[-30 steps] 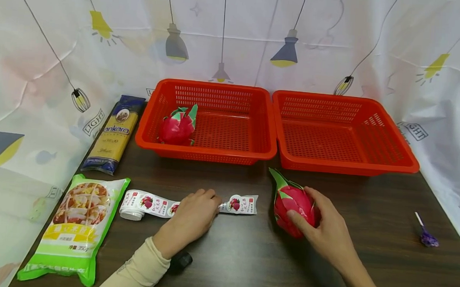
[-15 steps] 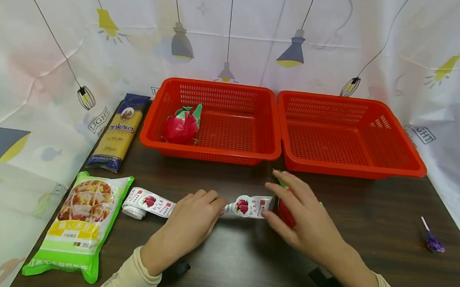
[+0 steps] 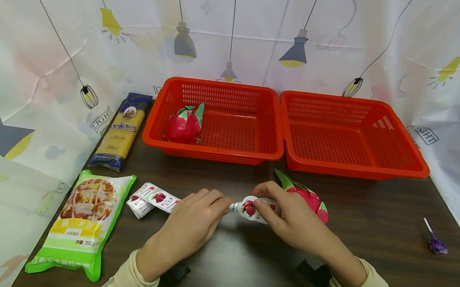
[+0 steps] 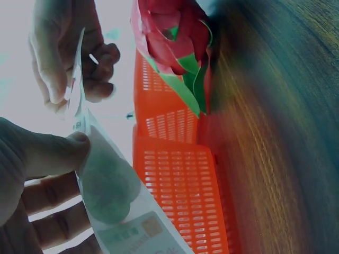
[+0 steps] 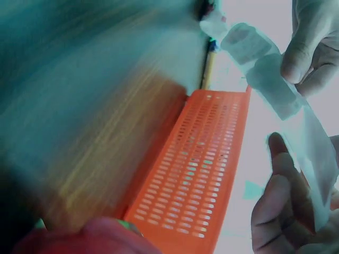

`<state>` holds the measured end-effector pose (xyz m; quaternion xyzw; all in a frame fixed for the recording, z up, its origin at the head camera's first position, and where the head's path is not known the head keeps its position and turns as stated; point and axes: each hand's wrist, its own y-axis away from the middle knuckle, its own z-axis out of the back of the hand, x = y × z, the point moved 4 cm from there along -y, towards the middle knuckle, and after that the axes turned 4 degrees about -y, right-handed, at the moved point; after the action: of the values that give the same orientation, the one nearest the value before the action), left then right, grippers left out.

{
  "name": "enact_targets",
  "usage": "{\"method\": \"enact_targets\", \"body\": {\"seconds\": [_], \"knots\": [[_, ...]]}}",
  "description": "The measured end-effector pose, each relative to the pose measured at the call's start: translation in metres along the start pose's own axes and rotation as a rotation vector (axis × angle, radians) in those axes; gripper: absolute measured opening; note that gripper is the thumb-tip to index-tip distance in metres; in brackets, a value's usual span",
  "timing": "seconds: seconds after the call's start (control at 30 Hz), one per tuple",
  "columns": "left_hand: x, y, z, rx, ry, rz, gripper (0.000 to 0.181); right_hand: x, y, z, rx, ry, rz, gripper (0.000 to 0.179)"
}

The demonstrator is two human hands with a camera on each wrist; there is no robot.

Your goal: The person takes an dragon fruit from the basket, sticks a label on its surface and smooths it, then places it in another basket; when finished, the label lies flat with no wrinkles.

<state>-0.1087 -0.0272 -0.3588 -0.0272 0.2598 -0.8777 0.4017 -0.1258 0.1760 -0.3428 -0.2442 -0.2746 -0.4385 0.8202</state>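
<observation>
A strip of round dragon fruit stickers [image 3: 165,201] is stretched between both hands, its rolled part lying to the left. My left hand [image 3: 190,221] pinches the strip midway; the left wrist view shows the thumb pressed on the backing [image 4: 119,185]. Near the strip's free end, my right hand [image 3: 298,220] holds it between thumb and fingers, beside a sticker [image 3: 249,207]. In the right wrist view the raised strip [image 5: 273,79] bends between the two hands. Just behind the right hand lies a pink dragon fruit [image 3: 311,199] with green leaf tips, partly hidden by that hand.
Two red baskets stand side by side at the back; the left basket [image 3: 214,153] holds another dragon fruit [image 3: 183,127], beside the right basket [image 3: 353,171]. At left lie a pasta pack [image 3: 119,133] and a green-white food bag [image 3: 79,226]. A purple lollipop [image 3: 437,245] lies far right.
My right hand has let go of the dragon fruit and moved left to take the strip's free end. The strip has lifted and its rolled part has tipped over.
</observation>
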Motion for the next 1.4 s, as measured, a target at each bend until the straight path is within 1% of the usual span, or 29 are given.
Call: {"method": "enact_targets", "body": {"seconds": [0.1,0.17,0.2,0.27,0.3,0.37,0.43,0.5,0.57,0.63,0.7,0.77,0.83,0.97,1.07,1.2,1.4], "knots": [[0.001,0.000,-0.001,-0.002,0.014,-0.017,0.019,-0.002,-0.001,0.001,-0.012,-0.072,-0.030,0.010],[0.002,0.000,-0.001,0.030,0.041,-0.018,0.024,-0.002,0.000,0.001,-0.021,-0.105,-0.057,0.009],[0.003,0.000,0.000,0.060,0.072,-0.011,0.027,-0.002,0.000,0.001,-0.025,-0.116,-0.062,0.009],[0.007,-0.002,0.001,0.131,0.153,0.019,0.035,-0.001,0.000,0.001,-0.032,-0.126,-0.051,0.008],[0.010,-0.003,0.002,0.174,0.212,0.042,0.038,0.001,0.001,0.001,-0.032,-0.130,-0.032,0.008],[0.018,-0.007,0.003,0.270,0.359,0.104,0.042,0.004,0.001,0.000,-0.026,-0.135,0.015,0.009],[0.028,-0.014,0.003,0.360,0.488,0.131,0.041,0.008,0.002,-0.001,-0.016,-0.132,0.078,0.010],[0.038,-0.020,-0.003,0.462,0.599,0.129,0.037,0.012,0.004,-0.003,0.002,-0.138,0.113,0.011],[0.045,-0.024,-0.009,0.558,0.674,0.101,0.033,0.016,0.005,-0.004,0.017,-0.140,0.145,0.012],[0.050,-0.026,-0.015,0.630,0.734,0.071,0.030,0.019,0.007,-0.005,0.024,-0.143,0.167,0.013],[0.053,-0.026,-0.018,0.679,0.783,0.062,0.027,0.021,0.007,-0.006,0.025,-0.145,0.180,0.014],[0.054,-0.026,-0.021,0.704,0.819,0.062,0.025,0.021,0.008,-0.006,0.020,-0.147,0.189,0.015],[0.055,-0.026,-0.023,0.716,0.847,0.062,0.024,0.021,0.009,-0.006,0.013,-0.149,0.194,0.015],[0.053,-0.027,-0.026,0.733,0.905,0.077,0.019,0.019,0.011,-0.006,0.016,-0.160,0.188,0.014],[0.052,-0.027,-0.028,0.737,0.934,0.092,0.013,0.017,0.011,-0.008,0.027,-0.162,0.166,0.013],[0.052,-0.028,-0.032,0.746,0.934,0.115,0.009,0.016,0.011,-0.010,0.026,-0.140,0.157,0.013],[0.053,-0.029,-0.036,0.768,0.894,0.160,0.007,0.012,0.011,-0.012,-0.015,-0.086,0.181,0.018]]}}
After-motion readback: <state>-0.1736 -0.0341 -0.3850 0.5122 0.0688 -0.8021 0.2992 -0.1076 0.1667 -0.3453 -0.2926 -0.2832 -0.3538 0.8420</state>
